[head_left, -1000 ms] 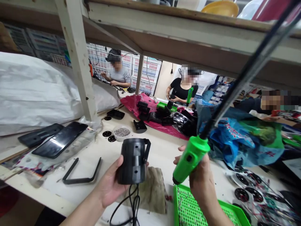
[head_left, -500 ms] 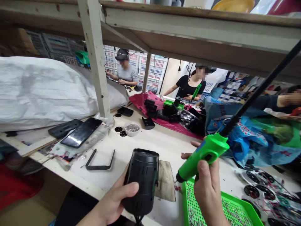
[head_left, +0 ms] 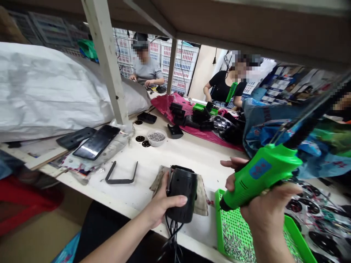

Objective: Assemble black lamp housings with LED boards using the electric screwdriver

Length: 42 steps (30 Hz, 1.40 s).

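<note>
My left hand [head_left: 164, 201] is closed around a black plastic housing [head_left: 182, 193] with a black cable [head_left: 173, 233] hanging from its lower end. The housing is above a folded cloth [head_left: 201, 197] at the bench's front edge. My right hand [head_left: 263, 204] grips a green electric screwdriver [head_left: 255, 175], its tip pointing down and left over a green perforated tray [head_left: 219, 226]. Many small screws [head_left: 236, 241] lie in that tray. To the left of the housing, a black U-shaped bracket [head_left: 120, 181] lies flat on the white bench.
A bowl of small metal balls or screws [head_left: 156, 137] stands mid-bench near black discs [head_left: 140, 138]. A phone [head_left: 95, 142] lies at left, beside a shelf post [head_left: 109, 69]. Black parts rest on pink plastic [head_left: 164, 104]. Wired round parts [head_left: 323, 219] fill the right. Two people [head_left: 146, 67] work across the bench.
The housing has turned in my left hand and moved right, over the cloth. The screwdriver has swung right and its tip is now over the screw tray. My view has tilted down.
</note>
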### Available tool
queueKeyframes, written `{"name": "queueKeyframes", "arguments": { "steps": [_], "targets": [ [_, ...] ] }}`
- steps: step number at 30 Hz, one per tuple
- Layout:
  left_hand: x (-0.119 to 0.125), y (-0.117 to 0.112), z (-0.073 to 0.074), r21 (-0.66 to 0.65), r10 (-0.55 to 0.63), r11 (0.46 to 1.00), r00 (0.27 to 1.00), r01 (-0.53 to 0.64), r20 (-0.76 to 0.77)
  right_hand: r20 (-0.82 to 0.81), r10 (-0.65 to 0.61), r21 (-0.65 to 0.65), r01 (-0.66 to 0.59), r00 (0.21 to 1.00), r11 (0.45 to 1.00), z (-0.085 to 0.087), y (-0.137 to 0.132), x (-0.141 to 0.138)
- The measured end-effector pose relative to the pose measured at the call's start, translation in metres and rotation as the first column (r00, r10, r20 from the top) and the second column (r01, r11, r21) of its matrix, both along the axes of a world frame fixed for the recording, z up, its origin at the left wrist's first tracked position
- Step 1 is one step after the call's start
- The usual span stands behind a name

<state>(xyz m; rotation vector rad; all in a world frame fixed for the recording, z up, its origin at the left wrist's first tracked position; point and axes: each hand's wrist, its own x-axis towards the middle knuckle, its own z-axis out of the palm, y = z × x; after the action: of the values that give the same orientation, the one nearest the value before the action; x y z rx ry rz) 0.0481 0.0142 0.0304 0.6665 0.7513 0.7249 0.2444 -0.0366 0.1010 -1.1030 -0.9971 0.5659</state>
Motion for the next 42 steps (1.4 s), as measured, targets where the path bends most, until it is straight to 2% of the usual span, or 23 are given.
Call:
{"name": "queueKeyframes", "arguments": {
  "steps": [2, 4, 6, 11, 14, 17, 19, 22, 24, 27, 31, 34, 37, 39, 42],
  "targets": [
    [0.001, -0.001, -0.003, 0.018, -0.011, 1.000, 1.000, 0.011, -0.002, 0.095, -0.010, -0.010, 0.011, 0.995, 1.000, -0.003, -0.004, 0.000],
    [0.001, -0.001, -0.005, 0.024, -0.008, 1.000, 1.000, 0.008, 0.004, 0.228, -0.063, -0.019, 0.069, 0.972, 0.997, -0.005, -0.008, 0.000],
    [0.002, -0.001, -0.007, 0.009, 0.001, 1.000, 1.000, -0.001, -0.003, 0.290, -0.096, -0.040, 0.113, 0.952, 0.993, -0.006, -0.011, 0.000],
    [0.002, 0.000, -0.009, 0.022, -0.043, 0.999, 0.999, 0.043, -0.029, 0.205, -0.058, -0.116, 0.083, 0.977, 0.990, -0.008, -0.015, 0.001],
    [0.002, -0.001, -0.010, -0.008, -0.058, 0.998, 0.998, 0.058, -0.018, 0.163, -0.010, -0.095, 0.025, 0.987, 0.995, -0.013, -0.013, -0.001],
    [0.003, -0.002, -0.012, -0.026, -0.032, 0.999, 0.999, 0.031, -0.016, 0.069, 0.001, 0.026, -0.003, 0.998, 1.000, -0.015, -0.009, -0.010],
    [0.006, -0.003, -0.012, -0.024, -0.018, 1.000, 0.999, 0.017, -0.029, -0.041, -0.042, 0.151, 0.048, 0.998, 0.987, -0.012, -0.006, -0.019],
    [0.011, -0.004, -0.009, -0.011, -0.021, 1.000, 0.998, 0.020, -0.064, -0.160, -0.135, 0.333, 0.182, 0.978, 0.925, -0.003, -0.002, -0.030],
    [0.015, -0.006, -0.007, 0.000, -0.038, 0.999, 0.996, 0.038, -0.080, -0.173, -0.158, 0.390, 0.215, 0.972, 0.895, 0.002, 0.002, -0.034],
    [0.021, -0.010, -0.004, 0.039, -0.032, 0.999, 0.995, 0.035, -0.091, -0.185, -0.123, 0.382, 0.187, 0.975, 0.905, 0.001, 0.007, -0.038],
    [0.024, -0.014, -0.005, 0.135, 0.039, 0.991, 0.992, -0.023, -0.118, -0.240, -0.075, 0.335, 0.155, 0.968, 0.929, -0.011, 0.012, -0.038],
    [0.023, -0.014, -0.008, 0.192, 0.087, 0.980, 0.986, -0.059, -0.144, -0.281, -0.104, 0.301, 0.191, 0.954, 0.934, -0.019, 0.012, -0.035],
    [0.021, -0.015, -0.011, 0.189, 0.086, 0.980, 0.986, -0.059, -0.140, -0.302, -0.149, 0.246, 0.227, 0.942, 0.942, -0.021, 0.013, -0.034],
    [0.019, -0.017, -0.013, 0.200, 0.080, 0.978, 0.988, -0.053, -0.130, -0.301, -0.163, 0.253, 0.243, 0.940, 0.937, -0.022, 0.013, -0.035],
    [0.014, -0.020, -0.014, 0.241, 0.079, 0.970, 0.988, -0.044, -0.136, -0.295, -0.118, 0.303, 0.210, 0.948, 0.929, -0.024, 0.013, -0.039]
  ]
}}
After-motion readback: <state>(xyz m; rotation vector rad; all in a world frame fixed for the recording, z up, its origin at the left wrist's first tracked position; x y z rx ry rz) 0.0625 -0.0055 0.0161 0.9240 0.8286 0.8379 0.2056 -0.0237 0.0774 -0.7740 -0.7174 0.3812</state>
